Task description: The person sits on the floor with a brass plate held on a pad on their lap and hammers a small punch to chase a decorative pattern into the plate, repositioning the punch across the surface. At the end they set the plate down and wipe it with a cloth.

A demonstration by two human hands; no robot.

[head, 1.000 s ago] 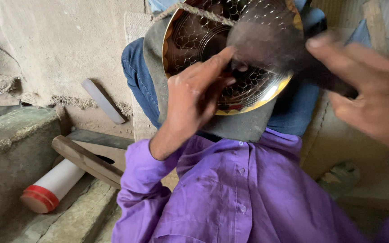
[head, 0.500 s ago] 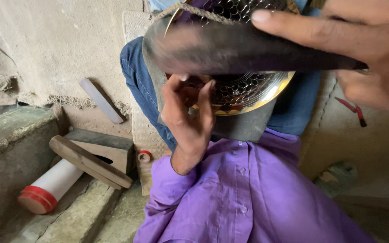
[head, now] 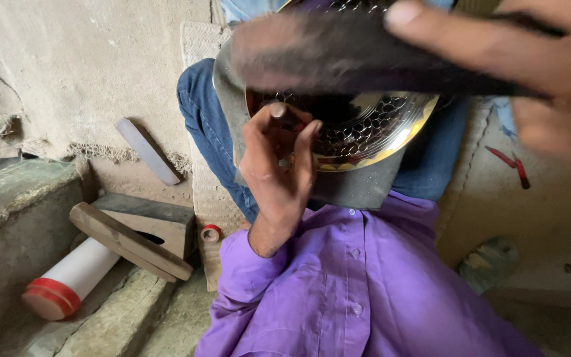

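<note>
Head view, looking down the purple shirt (head: 365, 284) to the lap: the left hand (head: 279, 172) is curled against the near-left rim of a shiny pierced brass dish (head: 365, 129), fingers bent round a small dark tool (head: 284, 114) whose tip rests on the perforated metal. The fist is closed on that tool. The dish sits tilted on a grey pad (head: 355, 185) over the blue-jeaned knees (head: 209, 125); its lower edge runs just right of the left wrist, its upper edge is hidden.

Above the left hand, very close to the lens and blurred, the right hand (head: 530, 73) clasps a long dark bar-shaped tool (head: 365, 53) — index finger laid along its top, the rest wrapped underneath. The bar crosses the dish's top half, leaving only a narrow band of open metal between it and the left knuckles.

Room is tight: leg on the left, the pad's edge below, the bar overhead. Free floor opens only out to the left of the left elbow, past the woven mat (head: 199, 192).

Down-left of that hand lie a wooden block (head: 143, 225) with a plank (head: 130, 241) across it, a white cylinder with a red end band (head: 67, 281), and a small red-rimmed ring (head: 211, 232). A pale flat bar (head: 147, 151) lies on the floor further left. Right of the dish — red-handled pliers (head: 510, 165).
</note>
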